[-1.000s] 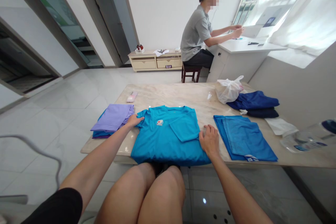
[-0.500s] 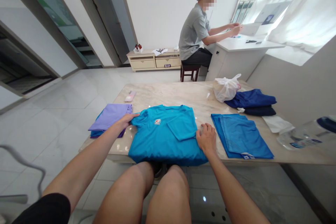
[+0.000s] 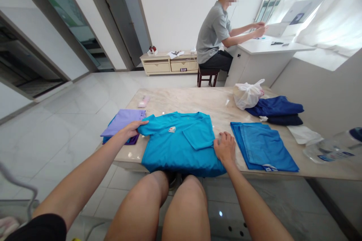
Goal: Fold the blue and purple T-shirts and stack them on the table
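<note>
Near edge of table [image 3: 130,153]: left hand [image 3: 131,128] pinched sleeve [image 3: 149,125] of shirt [image 3: 175,150]; right hand [image 3: 226,147] touched its opposite side, grip indiscernible. Light, even tension seemed best.

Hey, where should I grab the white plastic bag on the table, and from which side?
Probably the gathered top of the white plastic bag, from above: it sticks up over the rounded body, while dark blue clothes crowd its lower right.
</note>
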A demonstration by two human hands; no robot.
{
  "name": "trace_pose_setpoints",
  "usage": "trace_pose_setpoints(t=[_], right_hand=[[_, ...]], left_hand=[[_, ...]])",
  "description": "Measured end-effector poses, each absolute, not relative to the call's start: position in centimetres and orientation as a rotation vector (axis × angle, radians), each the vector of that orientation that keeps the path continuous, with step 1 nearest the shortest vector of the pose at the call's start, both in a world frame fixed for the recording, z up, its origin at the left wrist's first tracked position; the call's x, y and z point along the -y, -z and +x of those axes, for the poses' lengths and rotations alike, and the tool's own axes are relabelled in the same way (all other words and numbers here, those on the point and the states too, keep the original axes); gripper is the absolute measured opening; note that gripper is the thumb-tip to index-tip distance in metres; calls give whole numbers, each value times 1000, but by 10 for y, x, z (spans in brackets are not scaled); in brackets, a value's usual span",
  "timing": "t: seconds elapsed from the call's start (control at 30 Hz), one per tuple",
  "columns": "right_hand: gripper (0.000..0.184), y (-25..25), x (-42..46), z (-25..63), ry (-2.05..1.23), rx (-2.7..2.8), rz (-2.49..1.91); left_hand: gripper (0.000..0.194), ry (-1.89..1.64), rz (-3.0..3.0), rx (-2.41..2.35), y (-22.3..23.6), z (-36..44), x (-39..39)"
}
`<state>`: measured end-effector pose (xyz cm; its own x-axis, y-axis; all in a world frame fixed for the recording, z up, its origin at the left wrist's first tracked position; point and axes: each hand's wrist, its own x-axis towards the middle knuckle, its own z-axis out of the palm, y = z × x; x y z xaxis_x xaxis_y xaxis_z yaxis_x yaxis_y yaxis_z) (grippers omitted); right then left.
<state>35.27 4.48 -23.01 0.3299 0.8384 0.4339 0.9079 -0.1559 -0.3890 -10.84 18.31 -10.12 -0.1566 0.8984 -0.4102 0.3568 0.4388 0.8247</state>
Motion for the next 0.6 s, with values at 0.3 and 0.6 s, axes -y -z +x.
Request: trace_pose_setpoints(t=[0.3, 0.6], right_hand=[[37, 231, -45, 354, 163, 1538, -2000], [38, 229, -44, 354, 132, 1542, -2008]], left_hand=[[50, -841, 1375, -1901, 111, -121, -184], [25, -670, 1805, -2192, 100, -107, -178]])
